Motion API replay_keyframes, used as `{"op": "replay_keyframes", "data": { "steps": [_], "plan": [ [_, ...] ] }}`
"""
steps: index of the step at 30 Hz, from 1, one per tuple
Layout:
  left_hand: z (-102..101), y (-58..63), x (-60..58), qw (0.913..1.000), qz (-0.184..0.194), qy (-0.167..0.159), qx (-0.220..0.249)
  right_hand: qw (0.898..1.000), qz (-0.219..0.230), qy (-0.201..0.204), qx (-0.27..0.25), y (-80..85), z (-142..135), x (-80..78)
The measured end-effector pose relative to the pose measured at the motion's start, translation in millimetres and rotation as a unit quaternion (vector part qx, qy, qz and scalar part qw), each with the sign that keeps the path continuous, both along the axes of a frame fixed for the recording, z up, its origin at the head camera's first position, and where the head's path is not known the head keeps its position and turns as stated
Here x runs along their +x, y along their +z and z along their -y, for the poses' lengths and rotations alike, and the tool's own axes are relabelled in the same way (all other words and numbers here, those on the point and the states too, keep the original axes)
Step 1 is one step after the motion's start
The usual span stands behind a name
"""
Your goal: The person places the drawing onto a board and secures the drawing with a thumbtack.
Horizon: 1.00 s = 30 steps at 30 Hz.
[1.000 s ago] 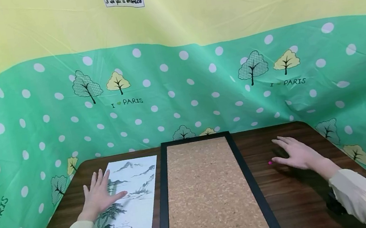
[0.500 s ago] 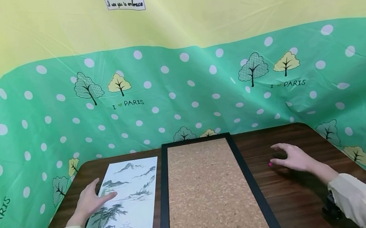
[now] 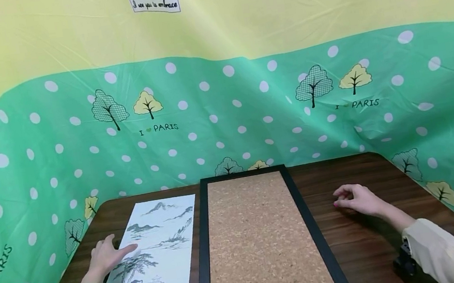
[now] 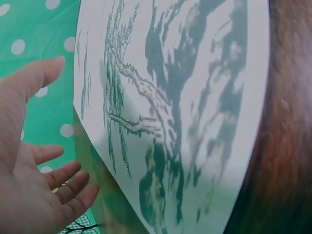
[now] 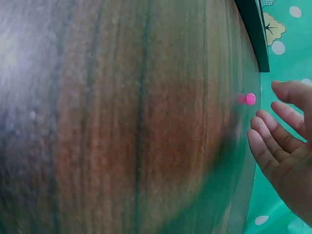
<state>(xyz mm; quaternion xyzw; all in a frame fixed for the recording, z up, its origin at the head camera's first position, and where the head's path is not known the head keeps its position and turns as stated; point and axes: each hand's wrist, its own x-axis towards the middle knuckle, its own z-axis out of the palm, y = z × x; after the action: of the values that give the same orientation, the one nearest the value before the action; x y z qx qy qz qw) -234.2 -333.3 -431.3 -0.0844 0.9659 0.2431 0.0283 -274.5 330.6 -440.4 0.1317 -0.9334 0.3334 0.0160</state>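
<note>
My left hand (image 3: 105,258) hovers at the left edge of a white paper sheet (image 3: 165,246) printed with an ink landscape of mountains and trees. In the left wrist view its fingers (image 4: 73,187) are spread apart from the thumb, with nothing held. Right of the frame, my right hand (image 3: 360,201) is just over the table, fingers bent towards the thumb. A small pink push pin (image 5: 250,99) stands on the wood close to the fingertips; the right wrist view shows it apart from them. Between the hands lies a black-framed cork board (image 3: 263,234).
The dark wooden table (image 3: 357,249) has rounded far corners. A green and yellow printed cloth (image 3: 247,99) hangs behind and at both sides of it. Dark devices are strapped to both wrists, beside pale sleeves (image 3: 449,245).
My left hand has drawn back to the left and nearer, off the middle of the paper. My right hand has lowered towards the push pin, its fingers bending closer to the thumb.
</note>
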Motion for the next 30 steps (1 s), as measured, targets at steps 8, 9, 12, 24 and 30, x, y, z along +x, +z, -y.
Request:
{"op": "replay_keyframes", "data": {
  "steps": [8,9,12,24,30],
  "plan": [
    [0,-1.9,0.7,0.9995,0.016,0.025,0.007,0.999,0.034,0.01,-0.032,-3.8,1,1.9],
    [0,-2.5,1.0,0.9995,0.015,0.028,0.003,0.999,0.031,0.013,-0.027,-4.5,1,1.4],
    [-1,-3.9,1.7,0.9992,0.012,0.039,-0.002,1.0,0.024,0.011,-0.014,-6.3,3,-0.4],
    [-7,-3.9,-1.5,0.9943,0.022,0.088,0.056,0.999,-0.004,-0.002,0.035,-6.8,8,-3.3],
    [-6,-1.4,-0.9,0.9945,0.005,0.088,0.057,1.0,0.011,-0.002,0.023,-5.9,11,-0.9]
  ]
}}
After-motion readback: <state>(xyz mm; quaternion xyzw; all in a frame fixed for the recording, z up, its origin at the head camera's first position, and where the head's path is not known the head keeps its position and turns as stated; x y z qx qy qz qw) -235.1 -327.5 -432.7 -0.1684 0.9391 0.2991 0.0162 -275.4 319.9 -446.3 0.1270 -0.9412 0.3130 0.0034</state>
